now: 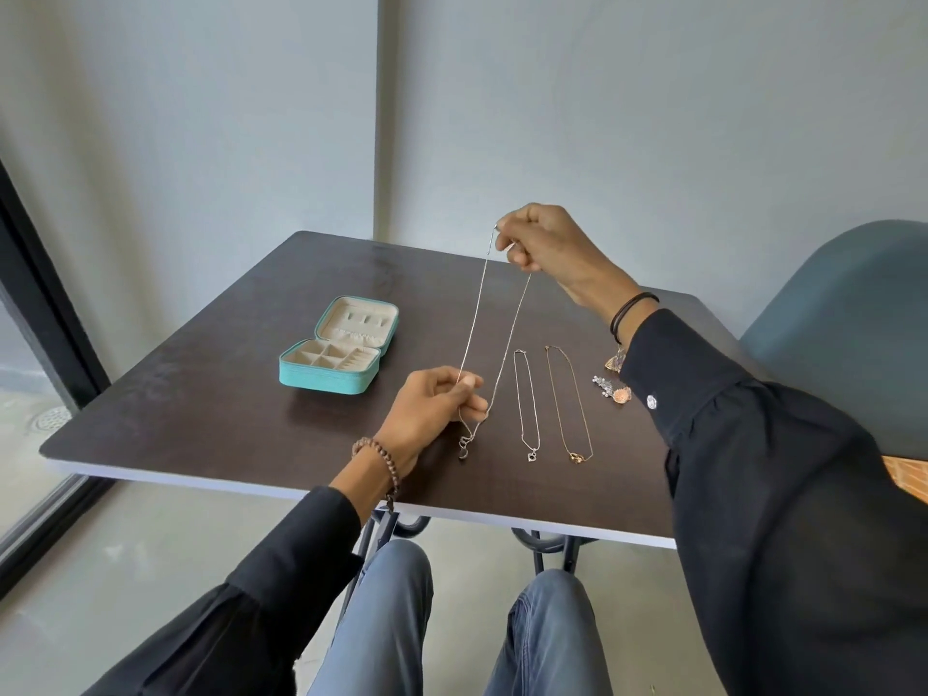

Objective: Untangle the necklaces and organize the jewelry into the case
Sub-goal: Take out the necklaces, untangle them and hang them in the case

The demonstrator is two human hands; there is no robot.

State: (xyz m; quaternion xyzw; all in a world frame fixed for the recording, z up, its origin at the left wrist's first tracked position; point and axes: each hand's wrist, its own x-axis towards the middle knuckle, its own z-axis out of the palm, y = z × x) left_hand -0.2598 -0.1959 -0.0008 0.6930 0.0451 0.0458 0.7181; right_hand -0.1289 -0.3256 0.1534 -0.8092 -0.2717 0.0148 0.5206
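Pinching a thin chain, your left hand [432, 409] sits low over the desk [201, 394] close to its near edge, thumb and curled fingers closed on the held necklace [474, 313]. A beaded bracelet [376, 452] circles that wrist. The dark pendant [463, 452] hangs just below the hand; whether it touches the desk cannot be told.

Just to the right, two pieces lie flat and straightened, running from near edge toward far edge, side by side but apart: a silver necklace [526, 404], then a gold necklace [567, 399], pendants at the near ends. Further toward the right edge sits a small cluster of ornaments [613, 389], partly hidden by your sleeve.

Toward the left edge, mid-desk, the teal jewelry case [331, 381] stands open, lid tipped back, cream compartments showing.

Your right hand [542, 243] is raised above the far edge, fingertips gripping the chain's upper end; both strands run taut down to your left hand.
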